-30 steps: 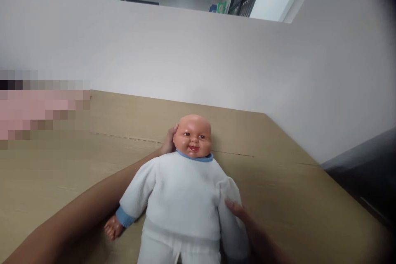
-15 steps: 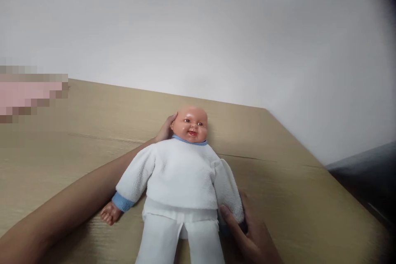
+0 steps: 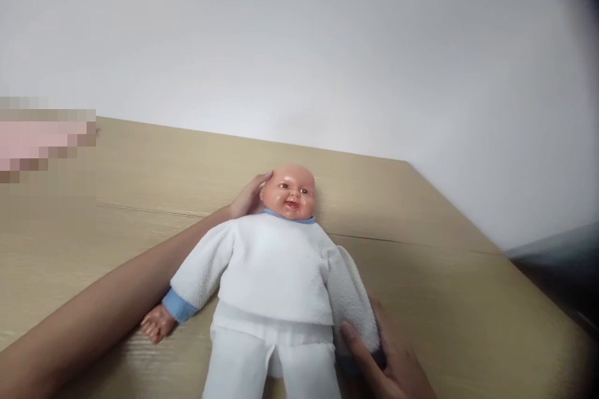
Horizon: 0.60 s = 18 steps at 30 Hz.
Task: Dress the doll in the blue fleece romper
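Note:
A baby doll [image 3: 276, 274] lies face up, its head toward the far side of the wooden table [image 3: 440, 299]. It wears a white fleece top with blue collar and cuffs, and white trousers. My left hand [image 3: 250, 194] cups the side and back of the doll's head, its fingers mostly hidden behind it. My right hand [image 3: 386, 355] is wrapped round the doll's sleeved arm [image 3: 353, 299] near the cuff, thumb on top. The doll's other arm [image 3: 194, 280] rests stretched out over my left forearm.
A pale wall [image 3: 281, 43] rises behind the table's far edge. At the left, a blurred-out pinkish patch [image 3: 37, 140] covers part of the table. Something dark [image 3: 556, 262] is beyond the right edge. A thin seam runs across the tabletop.
The view has tilted slightly down. The doll's held arm and my right hand sit a little farther right and lower. Both hands keep their hold on the doll.

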Each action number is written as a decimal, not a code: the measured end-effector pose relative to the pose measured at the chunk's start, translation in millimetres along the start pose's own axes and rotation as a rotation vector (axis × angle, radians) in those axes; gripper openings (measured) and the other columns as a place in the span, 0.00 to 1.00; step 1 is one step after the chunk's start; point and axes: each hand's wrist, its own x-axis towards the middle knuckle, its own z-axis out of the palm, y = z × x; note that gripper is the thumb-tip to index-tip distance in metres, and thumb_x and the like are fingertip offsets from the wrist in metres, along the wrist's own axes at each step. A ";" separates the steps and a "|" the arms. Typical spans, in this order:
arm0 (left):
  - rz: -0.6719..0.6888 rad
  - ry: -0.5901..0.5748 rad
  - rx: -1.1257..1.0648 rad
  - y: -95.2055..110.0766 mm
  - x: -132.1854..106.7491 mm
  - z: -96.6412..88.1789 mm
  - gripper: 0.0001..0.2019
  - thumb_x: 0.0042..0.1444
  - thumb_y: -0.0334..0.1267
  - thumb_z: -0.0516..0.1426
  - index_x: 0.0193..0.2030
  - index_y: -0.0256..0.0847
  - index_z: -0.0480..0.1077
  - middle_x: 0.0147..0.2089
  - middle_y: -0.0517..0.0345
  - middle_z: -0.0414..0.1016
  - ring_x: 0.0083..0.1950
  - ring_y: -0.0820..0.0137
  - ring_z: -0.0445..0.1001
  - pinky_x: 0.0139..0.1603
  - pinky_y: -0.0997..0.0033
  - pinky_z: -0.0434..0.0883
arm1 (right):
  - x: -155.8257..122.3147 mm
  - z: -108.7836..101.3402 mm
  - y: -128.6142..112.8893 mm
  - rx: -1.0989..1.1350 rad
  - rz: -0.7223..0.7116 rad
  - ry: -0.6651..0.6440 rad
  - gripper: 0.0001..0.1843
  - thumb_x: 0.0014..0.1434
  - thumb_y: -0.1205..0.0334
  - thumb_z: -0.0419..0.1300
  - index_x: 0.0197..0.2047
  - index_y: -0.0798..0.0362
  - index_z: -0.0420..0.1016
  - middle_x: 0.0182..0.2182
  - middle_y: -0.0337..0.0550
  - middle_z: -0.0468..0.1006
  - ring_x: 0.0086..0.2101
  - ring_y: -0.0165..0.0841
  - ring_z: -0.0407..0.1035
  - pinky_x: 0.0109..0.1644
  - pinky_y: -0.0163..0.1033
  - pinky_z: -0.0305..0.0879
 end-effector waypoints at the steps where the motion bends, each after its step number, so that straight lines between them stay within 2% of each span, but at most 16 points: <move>1: 0.013 -0.002 0.006 -1.3 0.6 -0.9 0.34 0.70 0.63 0.63 0.65 0.32 0.84 0.66 0.37 0.89 0.74 0.39 0.82 0.83 0.42 0.71 | 0.4 0.4 0.2 -0.008 -0.004 -0.013 0.34 0.73 0.35 0.65 0.73 0.42 0.83 0.64 0.52 0.89 0.61 0.59 0.86 0.64 0.57 0.87; 3: 0.032 0.019 0.019 -3.7 2.0 -3.5 0.33 0.70 0.64 0.64 0.62 0.34 0.85 0.65 0.37 0.89 0.74 0.38 0.82 0.83 0.40 0.71 | 1.1 1.5 1.4 -0.023 -0.004 -0.053 0.34 0.74 0.34 0.63 0.74 0.42 0.82 0.65 0.53 0.89 0.61 0.58 0.86 0.65 0.58 0.87; 7: 0.059 0.100 0.041 -5.9 2.4 -5.1 0.29 0.64 0.66 0.68 0.54 0.41 0.89 0.61 0.42 0.91 0.73 0.35 0.82 0.82 0.38 0.72 | 0.8 4.5 7.2 -0.011 -0.007 -0.041 0.34 0.74 0.34 0.63 0.74 0.41 0.81 0.67 0.51 0.87 0.62 0.58 0.85 0.65 0.57 0.87; 12: 0.054 0.048 0.029 -5.1 -2.9 4.0 0.29 0.66 0.66 0.67 0.56 0.41 0.89 0.66 0.41 0.89 0.79 0.34 0.77 0.83 0.39 0.73 | 0.8 6.2 10.1 -0.028 0.013 -0.048 0.35 0.74 0.33 0.62 0.75 0.42 0.80 0.68 0.52 0.87 0.64 0.58 0.84 0.66 0.58 0.86; 18: 0.032 0.031 0.000 -4.7 -4.8 5.7 0.29 0.69 0.62 0.66 0.57 0.36 0.89 0.65 0.37 0.89 0.77 0.34 0.78 0.83 0.36 0.72 | -0.1 4.0 0.7 0.008 0.075 -0.058 0.37 0.71 0.30 0.64 0.74 0.42 0.81 0.68 0.51 0.87 0.66 0.58 0.82 0.68 0.58 0.85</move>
